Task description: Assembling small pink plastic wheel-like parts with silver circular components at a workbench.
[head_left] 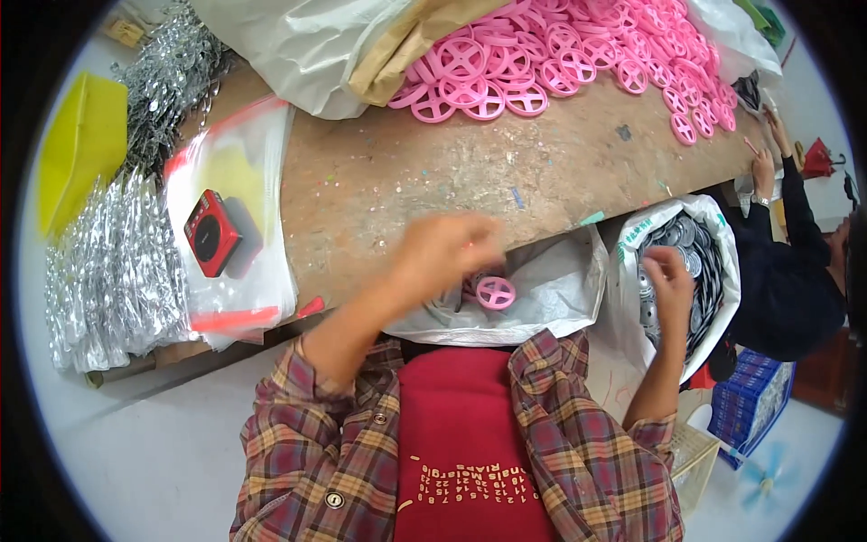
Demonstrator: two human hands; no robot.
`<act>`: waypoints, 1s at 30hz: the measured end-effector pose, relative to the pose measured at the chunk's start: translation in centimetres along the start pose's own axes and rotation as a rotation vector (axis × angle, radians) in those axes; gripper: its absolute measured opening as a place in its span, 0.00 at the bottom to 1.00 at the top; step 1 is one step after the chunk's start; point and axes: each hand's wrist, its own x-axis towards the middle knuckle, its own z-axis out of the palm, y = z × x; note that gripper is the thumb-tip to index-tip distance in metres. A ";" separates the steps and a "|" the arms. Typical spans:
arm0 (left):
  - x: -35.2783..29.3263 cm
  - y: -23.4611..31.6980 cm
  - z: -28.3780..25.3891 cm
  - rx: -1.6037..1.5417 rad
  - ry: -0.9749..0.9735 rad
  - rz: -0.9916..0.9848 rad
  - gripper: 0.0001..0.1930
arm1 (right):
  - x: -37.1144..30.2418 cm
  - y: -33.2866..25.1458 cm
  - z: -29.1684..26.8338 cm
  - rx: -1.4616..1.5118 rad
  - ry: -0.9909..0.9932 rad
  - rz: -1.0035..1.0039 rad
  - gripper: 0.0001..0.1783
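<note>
Well — pink wheel [496, 294] just beside left hand [449, 250], grey discs [694, 237] by right hand [670, 280] — hands' grips unclear

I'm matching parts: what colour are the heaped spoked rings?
The spoked rings are pink, clearest in the head view.

The left forearm [361, 312] is bared and angled upward and inward, and the left hand [442, 248] is blurred, its fingers [486, 237] pointed rightward; how tightly they are bent cannot be made out. The right forearm [657, 379], likewise bared, is raised more steeply, well apart from the left, and the right hand [669, 280] is turned inward from the wrist [673, 316], its fingers curled and directed leftward
</note>
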 end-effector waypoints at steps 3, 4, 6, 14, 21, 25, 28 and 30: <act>4.7 -3.2 -3.3 0.342 0.620 0.207 0.12 | 0.1 2.7 -2.7 -0.511 -0.042 0.010 0.20; 6.5 -4.2 -4.0 0.423 0.736 0.288 0.10 | -0.4 4.7 -3.1 -0.769 -0.109 -0.089 0.24; 8.6 -5.8 -4.6 0.559 0.757 0.270 0.09 | -0.7 5.8 -2.4 -0.693 -0.186 -0.089 0.29; 6.6 -6.7 -3.1 0.448 0.729 0.350 0.07 | -1.8 5.6 -1.8 -0.516 0.276 -0.233 0.07; 0.0 -0.9 3.6 -1.245 0.103 -0.139 0.07 | -2.9 -6.4 2.5 0.219 0.153 -0.258 0.09; -0.1 1.1 5.8 -1.485 -0.059 -0.089 0.11 | -3.6 -11.3 6.3 0.561 -0.023 -0.214 0.15; -0.5 2.1 6.2 -1.340 0.038 -0.083 0.13 | -3.4 -12.1 8.0 0.161 -0.031 -0.454 0.14; -0.7 1.4 6.6 -1.147 0.108 0.015 0.16 | -3.6 -11.9 9.1 0.113 -0.007 -0.569 0.12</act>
